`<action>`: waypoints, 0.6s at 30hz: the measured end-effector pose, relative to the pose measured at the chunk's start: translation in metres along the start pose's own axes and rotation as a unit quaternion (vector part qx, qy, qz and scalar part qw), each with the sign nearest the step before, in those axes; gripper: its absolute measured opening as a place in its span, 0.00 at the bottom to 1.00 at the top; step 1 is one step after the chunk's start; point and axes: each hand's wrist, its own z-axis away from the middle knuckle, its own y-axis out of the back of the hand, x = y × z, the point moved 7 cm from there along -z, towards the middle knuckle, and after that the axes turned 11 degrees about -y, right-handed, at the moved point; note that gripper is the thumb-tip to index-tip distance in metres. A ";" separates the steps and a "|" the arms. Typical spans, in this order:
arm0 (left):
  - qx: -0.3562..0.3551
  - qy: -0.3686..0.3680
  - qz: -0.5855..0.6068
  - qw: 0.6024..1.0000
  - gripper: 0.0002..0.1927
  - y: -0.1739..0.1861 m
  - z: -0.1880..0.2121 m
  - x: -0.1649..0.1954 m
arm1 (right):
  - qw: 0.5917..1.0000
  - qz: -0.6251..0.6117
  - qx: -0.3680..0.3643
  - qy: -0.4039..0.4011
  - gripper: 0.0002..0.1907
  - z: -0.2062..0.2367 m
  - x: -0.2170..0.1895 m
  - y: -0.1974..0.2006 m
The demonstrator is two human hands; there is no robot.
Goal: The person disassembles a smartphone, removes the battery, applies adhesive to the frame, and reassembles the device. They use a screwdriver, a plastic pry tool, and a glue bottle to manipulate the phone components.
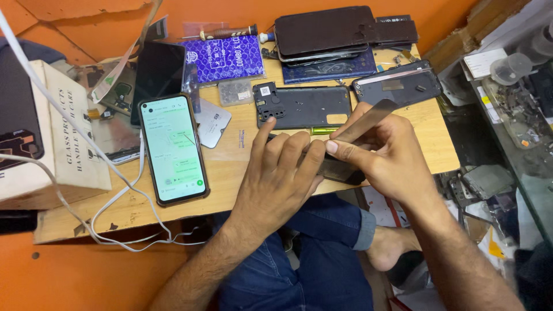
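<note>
Cardboard box (69, 138), pale and printed, sits far to the left of the fingers, with a white cable (115, 201) looping down from it across the wooden table (242, 167). Nearer, but well clear of the left hand (276, 184), a lit smartphone (173, 148) lies face up showing a chat screen. Beyond the fingertips rests a dark phone back frame (302, 106), then a second frame (397, 85) to its right, and behind both a blue packet (227, 57) and a stack of dark cases (334, 31).

The left hand lies flat, its fingers pressed close together on top of a dark phone body (340, 171) at the near table edge, pinning it down; most of that body is hidden beneath both hands. The right hand (386, 158) pinches a thin metal pry blade (366, 121) between thumb and forefinger, the blade slanting up and away from the knuckles, its lower end hidden near the phone's edge.

By its look the phone body is light, stiff and smooth, likely slippery on wood, and any glass or thin frame would be fragile under bending. Holding it flat with broad pressure, gripping by the long edges rather than the face, seems safest. The blade appears springy and thin, best held low for control.
</note>
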 end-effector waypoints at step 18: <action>-0.013 0.000 0.011 1.000 0.24 0.005 -0.008 0.006 | 0.997 0.077 0.009 -0.009 0.04 0.009 -0.008 0.003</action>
